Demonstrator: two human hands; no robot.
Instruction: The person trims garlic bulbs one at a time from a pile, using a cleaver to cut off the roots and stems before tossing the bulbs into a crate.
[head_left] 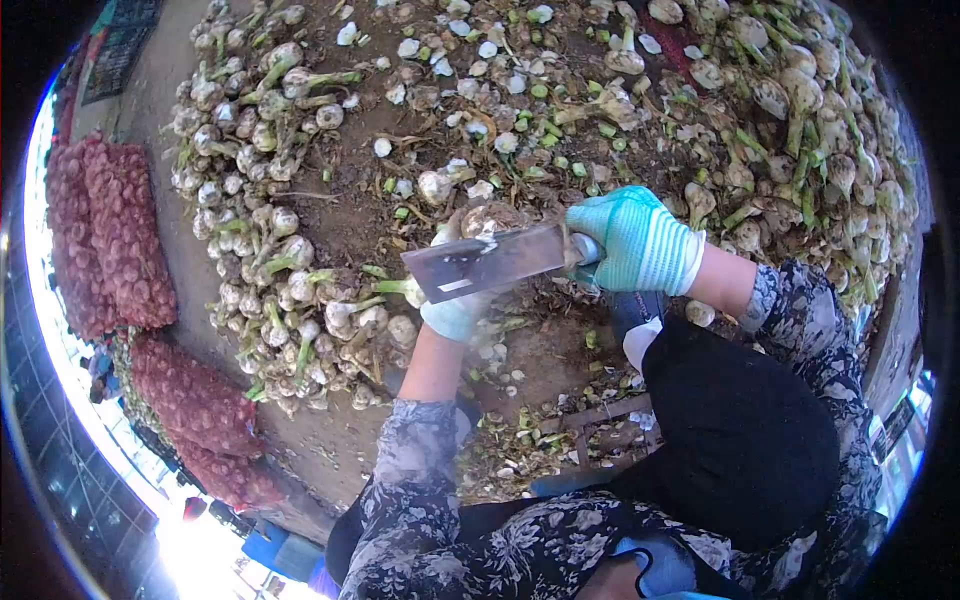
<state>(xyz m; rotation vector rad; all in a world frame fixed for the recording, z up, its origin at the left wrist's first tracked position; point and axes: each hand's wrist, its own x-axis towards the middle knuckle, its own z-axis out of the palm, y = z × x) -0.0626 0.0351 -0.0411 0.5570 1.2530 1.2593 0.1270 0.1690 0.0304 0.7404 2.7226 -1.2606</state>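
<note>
My right hand (630, 240), in a teal and white knit glove, is closed around the handle of a cleaver (490, 262). The wide blade points left across the middle of the view, with pale residue along its upper edge. Just below the blade is my left hand (455, 314) in a pale glove. The cleaver covers its fingers, so I cannot see what they hold, if anything. A garlic stem (395, 287) shows at the blade's left end, beside this hand. Past the blade's upper edge lies a brownish garlic bulb (492, 217), partly hidden.
Garlic bulbs with stems form a pile (285, 250) on the left and a larger heap (800, 130) on the right. Cut stem pieces and peelings litter the soil ahead. Red mesh sacks (115, 235) stand at far left. My bent knee (740, 390) is below the right hand.
</note>
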